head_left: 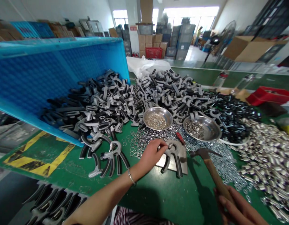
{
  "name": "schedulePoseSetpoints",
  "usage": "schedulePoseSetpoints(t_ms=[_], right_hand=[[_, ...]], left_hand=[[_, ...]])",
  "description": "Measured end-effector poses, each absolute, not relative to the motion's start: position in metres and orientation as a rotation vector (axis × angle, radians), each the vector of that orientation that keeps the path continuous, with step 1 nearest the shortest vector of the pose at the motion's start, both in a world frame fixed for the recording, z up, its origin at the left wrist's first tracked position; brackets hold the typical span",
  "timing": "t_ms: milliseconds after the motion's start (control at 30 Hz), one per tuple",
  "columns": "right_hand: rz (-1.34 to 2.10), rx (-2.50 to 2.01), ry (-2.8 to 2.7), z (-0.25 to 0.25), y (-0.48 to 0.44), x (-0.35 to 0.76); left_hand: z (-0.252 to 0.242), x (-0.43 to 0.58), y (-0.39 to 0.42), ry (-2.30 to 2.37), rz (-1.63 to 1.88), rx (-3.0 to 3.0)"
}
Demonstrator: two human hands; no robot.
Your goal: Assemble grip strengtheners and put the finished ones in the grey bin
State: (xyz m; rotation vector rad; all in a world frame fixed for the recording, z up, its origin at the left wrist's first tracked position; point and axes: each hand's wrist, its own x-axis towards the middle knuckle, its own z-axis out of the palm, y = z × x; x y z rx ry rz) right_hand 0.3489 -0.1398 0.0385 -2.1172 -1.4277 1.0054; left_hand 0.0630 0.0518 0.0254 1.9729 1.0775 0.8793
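The fingers (161,146) of your left hand (151,155) pinch shut on the top of the grey-and-black spring hand grip (173,150), which lies on a flat metal plate (183,164) at centre frame. What they nip there is too small to make out. Your right hand (238,210), cut off by the lower right edge, wraps the wooden-handled hammer (213,172). Everything rests on a green table (172,197), with blurred stacked cartons along the top. A tipped blue plastic crate (41,78) crowds the upper left. Bare green lies at lower centre.
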Motion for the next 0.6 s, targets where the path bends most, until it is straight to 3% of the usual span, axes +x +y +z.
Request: schedulePoseSetpoints(t_ms=[200,300,433,600], right_hand=[[0.978,-1.917,-1.709,0.074,-0.095,0.317],[0.912,-1.969,-1.791,0.064,-0.079,0.31],[1.087,-1.946,-1.832,0.05,-0.072,0.311],[0.987,-1.972,-1.736,0.044,-0.073,0.318]], left_hand=[[0.023,0.052,0.054,1.144,0.837,1.846],[0.02,0.049,0.057,1.175,0.808,1.834],[0.014,0.05,0.066,1.185,0.743,1.895],[0.019,0.072,0.088,1.136,0.623,2.102]])
